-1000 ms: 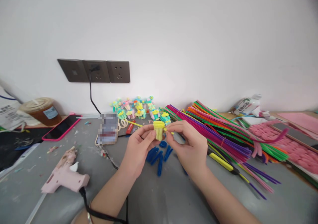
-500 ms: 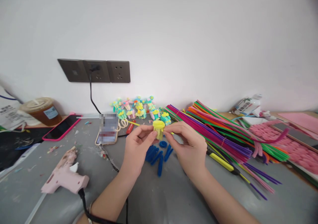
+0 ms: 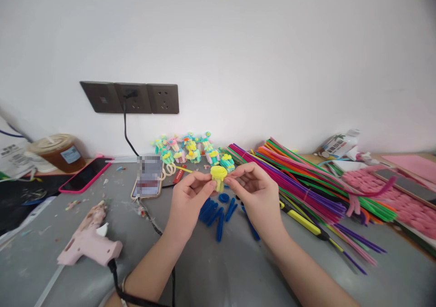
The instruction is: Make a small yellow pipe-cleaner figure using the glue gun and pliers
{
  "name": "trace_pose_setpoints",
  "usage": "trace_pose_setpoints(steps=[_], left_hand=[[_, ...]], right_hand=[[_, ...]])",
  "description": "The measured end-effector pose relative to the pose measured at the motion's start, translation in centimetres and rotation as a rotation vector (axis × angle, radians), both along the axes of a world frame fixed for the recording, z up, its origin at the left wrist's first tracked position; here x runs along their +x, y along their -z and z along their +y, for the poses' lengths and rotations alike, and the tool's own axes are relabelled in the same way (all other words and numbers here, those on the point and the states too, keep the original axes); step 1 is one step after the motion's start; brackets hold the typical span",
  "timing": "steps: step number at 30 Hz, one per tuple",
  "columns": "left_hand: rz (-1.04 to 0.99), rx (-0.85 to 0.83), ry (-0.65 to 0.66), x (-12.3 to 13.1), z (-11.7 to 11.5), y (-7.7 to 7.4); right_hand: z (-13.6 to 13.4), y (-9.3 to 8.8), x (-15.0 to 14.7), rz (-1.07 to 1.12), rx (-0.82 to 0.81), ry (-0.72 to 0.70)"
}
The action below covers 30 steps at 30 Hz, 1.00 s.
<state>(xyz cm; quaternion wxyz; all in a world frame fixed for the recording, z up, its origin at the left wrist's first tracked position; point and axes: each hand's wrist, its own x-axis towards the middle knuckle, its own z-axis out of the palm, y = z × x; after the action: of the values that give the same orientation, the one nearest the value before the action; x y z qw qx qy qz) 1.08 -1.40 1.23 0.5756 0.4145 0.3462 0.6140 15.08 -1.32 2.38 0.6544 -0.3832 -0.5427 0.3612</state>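
A small yellow pipe-cleaner piece [image 3: 218, 176] with a coiled cap is held above the grey table [image 3: 218, 270]. My left hand [image 3: 189, 202] pinches its left side with thumb and fingertips. My right hand [image 3: 257, 195] pinches its right side, fingers curled. Just below the hands lie several short blue pipe-cleaner bits [image 3: 218, 211]. Behind them a row of small finished multicoloured figures [image 3: 190, 148] stands against the wall.
A pink glue gun [image 3: 89, 242] with a black cord lies at the left. A pink-cased phone [image 3: 85, 174], a lidded drink cup [image 3: 59, 151] and a second phone [image 3: 148, 177] are further back. A big sheaf of coloured pipe cleaners [image 3: 306, 184] and pink pieces [image 3: 398, 202] fill the right.
The yellow piece has been turned a little between my fingers. My right hand has shifted slightly left and up, uncovering a blue bit beneath it.
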Motion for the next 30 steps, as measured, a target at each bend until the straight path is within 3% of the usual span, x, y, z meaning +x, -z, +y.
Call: trace_pose_setpoints(steps=[5, 14, 24, 30], left_hand=[[0.038, 0.034, -0.010, -0.22, 0.13, -0.14], [-0.032, -0.058, 0.010, -0.43, 0.12, -0.23], [0.022, -0.056, 0.036, -0.21, 0.06, -0.22], [0.170, 0.046, -0.015, -0.45, 0.10, -0.43]], right_hand=[[0.47, 0.10, 0.18, 0.039, -0.053, -0.078], [0.54, -0.06, 0.74, 0.015, -0.090, -0.144], [0.71, -0.02, 0.69, -0.032, -0.044, -0.075], [0.64, 0.01, 0.62, -0.061, -0.045, -0.075]])
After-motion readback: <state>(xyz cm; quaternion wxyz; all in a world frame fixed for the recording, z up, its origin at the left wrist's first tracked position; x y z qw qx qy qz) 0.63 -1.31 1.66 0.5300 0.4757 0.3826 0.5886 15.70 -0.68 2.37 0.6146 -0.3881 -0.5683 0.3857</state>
